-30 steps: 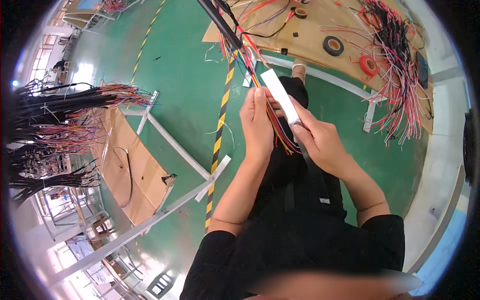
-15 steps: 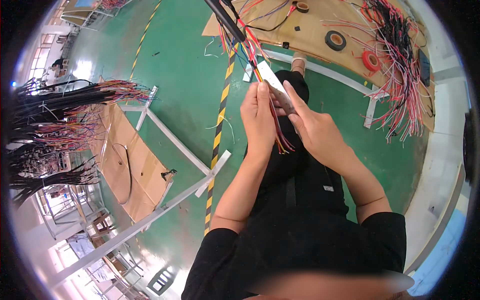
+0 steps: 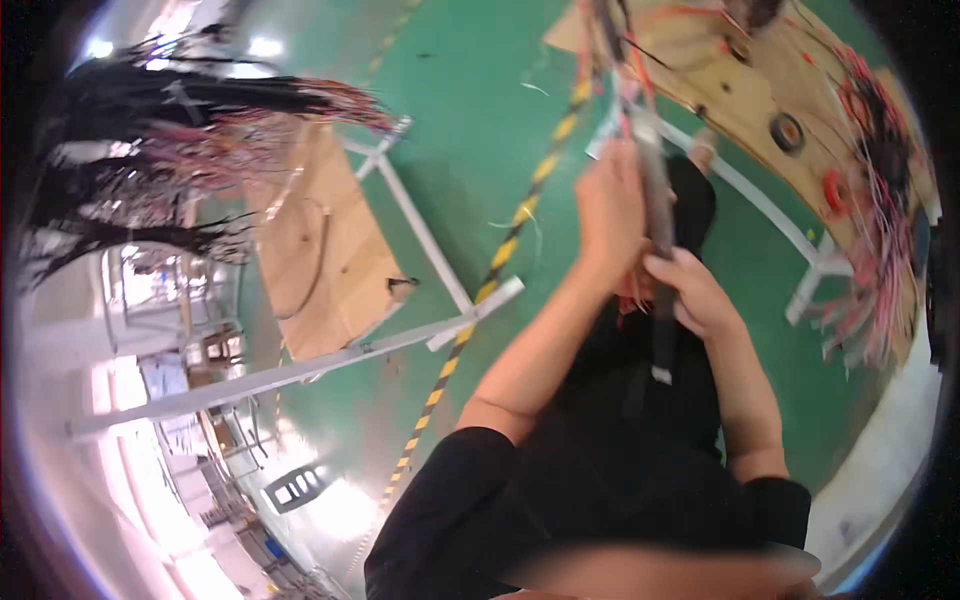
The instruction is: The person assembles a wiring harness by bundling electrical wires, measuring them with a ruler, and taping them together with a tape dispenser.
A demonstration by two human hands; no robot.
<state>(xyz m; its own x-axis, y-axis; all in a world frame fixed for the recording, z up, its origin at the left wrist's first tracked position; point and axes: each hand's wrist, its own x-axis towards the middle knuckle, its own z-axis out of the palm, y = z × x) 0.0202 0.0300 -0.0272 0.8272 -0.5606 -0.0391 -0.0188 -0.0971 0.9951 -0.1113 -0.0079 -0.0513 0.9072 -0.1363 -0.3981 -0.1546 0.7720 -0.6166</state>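
Observation:
Colored wires [image 3: 633, 298] run through my left hand [image 3: 612, 215], whose fingers are closed around them; their loose ends show below it. Beside that hand a long, flat grey strip [image 3: 656, 190] stands lengthwise, blurred by motion. The lower part of the strip is pinched between the thumb and fingers of my right hand [image 3: 700, 290]. The bundle continues upward toward a dark sleeved cable [image 3: 607, 35] at the top edge. Just where the strip touches the wires is too smeared to tell.
At upper right, a cardboard-covered table [image 3: 745, 95] bears a black tape roll [image 3: 787, 132], a red tape roll [image 3: 835, 190] and a wire heap [image 3: 885, 200]. Black cable bundles [image 3: 200, 95] hang at left over a cardboard-topped stand [image 3: 345, 265]. A white metal frame [image 3: 425, 235] crosses the floor.
The view has turned, so the surroundings shift right. My right hand has moved down toward me along the strip, which now stands more upright. My left hand keeps hold of the wires.

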